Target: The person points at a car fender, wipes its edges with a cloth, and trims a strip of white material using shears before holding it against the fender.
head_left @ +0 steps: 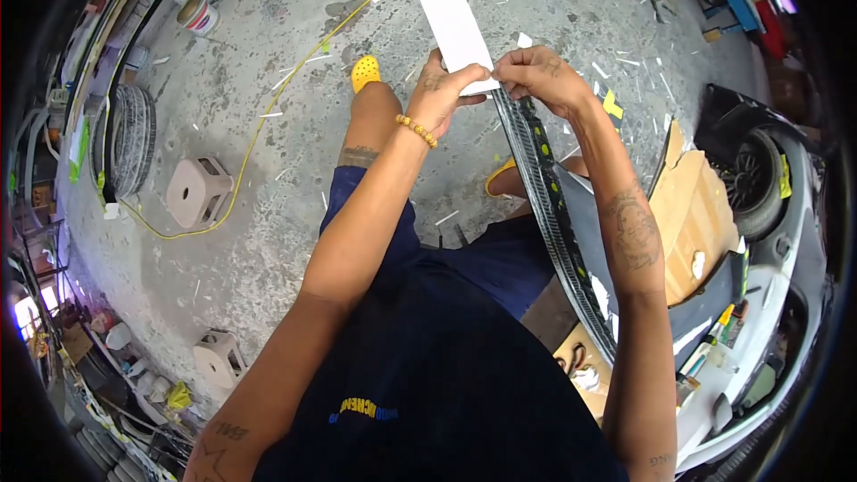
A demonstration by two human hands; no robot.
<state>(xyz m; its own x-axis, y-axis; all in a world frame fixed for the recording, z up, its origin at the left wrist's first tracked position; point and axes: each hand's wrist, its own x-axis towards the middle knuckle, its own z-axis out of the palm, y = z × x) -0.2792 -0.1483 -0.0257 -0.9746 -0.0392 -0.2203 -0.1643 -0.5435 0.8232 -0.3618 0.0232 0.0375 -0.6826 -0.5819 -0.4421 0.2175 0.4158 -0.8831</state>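
My left hand (444, 94) grips the near end of a white rectangular sheet (451, 22), with its thumb lying across the top. At the sheet's near right corner, the fingertips of my right hand (543, 78) are pinched together; whatever is between them is too small to make out. Just below both hands starts a long dark ribbed strip (536, 183) with yellow-green spots along one side. It runs down towards my right side and passes under my right forearm. A small white scrap (524, 39) shows just beyond my right hand.
White scraps litter the concrete floor (295, 170). A yellow cord (259, 138) curves across it at left, near two plastic stools (196, 192) and tyres (134, 138). At right are cardboard (692, 205), a wheel (754, 183) and a pale car body part (777, 303).
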